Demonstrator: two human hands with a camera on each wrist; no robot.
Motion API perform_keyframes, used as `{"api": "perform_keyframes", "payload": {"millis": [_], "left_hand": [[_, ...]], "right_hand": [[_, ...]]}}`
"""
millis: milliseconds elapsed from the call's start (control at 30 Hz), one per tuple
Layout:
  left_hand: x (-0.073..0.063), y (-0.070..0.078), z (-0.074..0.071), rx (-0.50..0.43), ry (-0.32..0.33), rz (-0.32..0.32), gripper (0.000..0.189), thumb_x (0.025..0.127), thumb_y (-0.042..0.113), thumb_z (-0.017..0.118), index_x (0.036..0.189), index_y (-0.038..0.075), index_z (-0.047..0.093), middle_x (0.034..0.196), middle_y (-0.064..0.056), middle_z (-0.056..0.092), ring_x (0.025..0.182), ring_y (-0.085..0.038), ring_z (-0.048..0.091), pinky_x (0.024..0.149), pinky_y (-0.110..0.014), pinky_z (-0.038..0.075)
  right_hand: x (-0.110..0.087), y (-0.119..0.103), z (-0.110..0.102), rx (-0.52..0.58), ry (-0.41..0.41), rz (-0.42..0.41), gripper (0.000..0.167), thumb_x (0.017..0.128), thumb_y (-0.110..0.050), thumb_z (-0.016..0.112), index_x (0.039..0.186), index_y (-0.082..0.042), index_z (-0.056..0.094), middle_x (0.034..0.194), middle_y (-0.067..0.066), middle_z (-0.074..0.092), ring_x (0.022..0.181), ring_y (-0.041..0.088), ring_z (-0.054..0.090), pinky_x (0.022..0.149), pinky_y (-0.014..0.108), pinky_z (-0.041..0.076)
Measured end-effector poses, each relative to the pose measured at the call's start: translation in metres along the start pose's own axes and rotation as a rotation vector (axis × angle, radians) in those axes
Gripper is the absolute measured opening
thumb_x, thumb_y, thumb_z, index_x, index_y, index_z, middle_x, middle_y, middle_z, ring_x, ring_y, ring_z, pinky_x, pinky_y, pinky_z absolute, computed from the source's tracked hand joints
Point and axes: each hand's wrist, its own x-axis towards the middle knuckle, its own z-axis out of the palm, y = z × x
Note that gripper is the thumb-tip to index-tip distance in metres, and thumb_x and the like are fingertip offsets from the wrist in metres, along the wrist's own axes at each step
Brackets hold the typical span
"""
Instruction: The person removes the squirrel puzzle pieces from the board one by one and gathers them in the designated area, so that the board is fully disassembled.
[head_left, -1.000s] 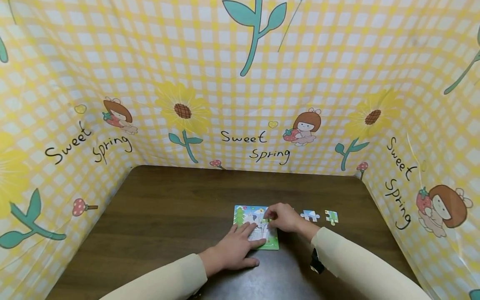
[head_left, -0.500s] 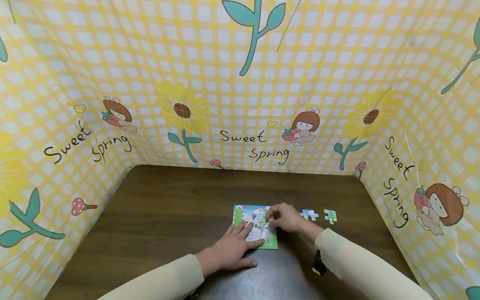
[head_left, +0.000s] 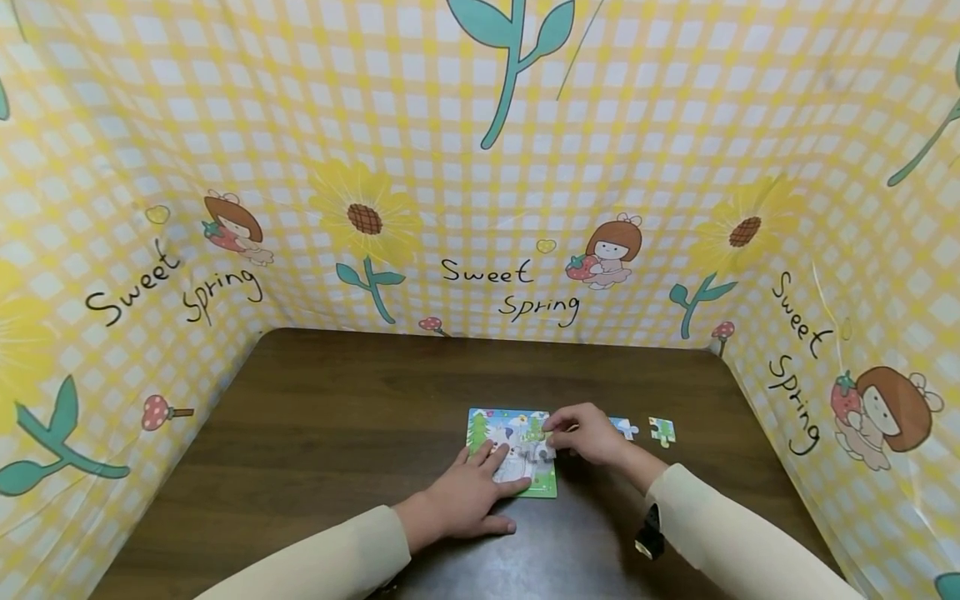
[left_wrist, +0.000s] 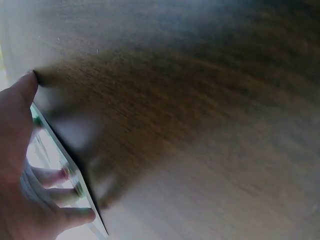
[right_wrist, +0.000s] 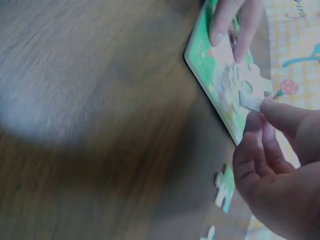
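Observation:
A small jigsaw puzzle board (head_left: 546,489) with a green lower border lies on the table. My left hand (head_left: 463,498) rests on its left and lower part, fingers spread; the thumb touches the tabletop beside it. My right hand (head_left: 591,435) pinches a jigsaw piece (right_wrist: 252,100) between thumb and fingertips over the board's right side. In the right wrist view this piece looks tilted above the board. Pale printed picture parts show between the hands. The left fingers cover some of the picture.
A blue and white jigsaw piece (head_left: 624,427), partly hidden by my right hand, lies right of the board. Farther right is a green one (head_left: 663,430). Yellow checked cloth (head_left: 480,200) walls the dark wooden table (head_left: 337,400) at the back and sides.
My right hand has shifted slightly right and pulled back from the board's middle with the piece, uncovering more grey print. The left hand stays in place.

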Motion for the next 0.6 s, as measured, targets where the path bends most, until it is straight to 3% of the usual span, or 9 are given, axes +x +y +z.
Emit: {"api": "perform_keyframes", "payload": {"millis": [133, 367, 600], "left_hand": [[0.000, -0.001, 0.001, 0.004, 0.001, -0.001, 0.066, 0.098, 0.074, 0.042, 0.158, 0.049, 0.031, 0.169, -0.017, 0.025, 0.155, -0.042, 0.024, 0.115, -0.064, 0.033], [-0.002, -0.001, 0.002, 0.015, 0.012, 0.005, 0.066, 0.099, 0.073, 0.041, 0.159, 0.049, 0.029, 0.169, -0.016, 0.023, 0.155, -0.042, 0.023, 0.115, -0.065, 0.033], [0.000, -0.001, 0.005, 0.015, 0.016, 0.006, 0.067, 0.099, 0.074, 0.041, 0.159, 0.049, 0.028, 0.169, -0.017, 0.023, 0.155, -0.042, 0.023, 0.114, -0.065, 0.035]], "right_hand": [[-0.010, 0.003, -0.015, 0.019, 0.015, 0.022, 0.018, 0.094, -0.007, 0.074, 0.109, 0.002, 0.074, 0.088, 0.009, 0.071, 0.072, 0.027, 0.064, 0.059, 0.042, 0.055], [-0.037, 0.021, -0.050, 0.005, 0.101, 0.099, 0.019, 0.094, -0.012, 0.075, 0.108, 0.001, 0.073, 0.090, 0.009, 0.071, 0.077, 0.023, 0.069, 0.061, 0.041, 0.056], [-0.071, 0.047, -0.082, -0.022, 0.164, 0.189, 0.022, 0.094, -0.016, 0.076, 0.111, -0.002, 0.075, 0.098, 0.009, 0.073, 0.077, 0.021, 0.064, 0.059, 0.038, 0.055]]}}
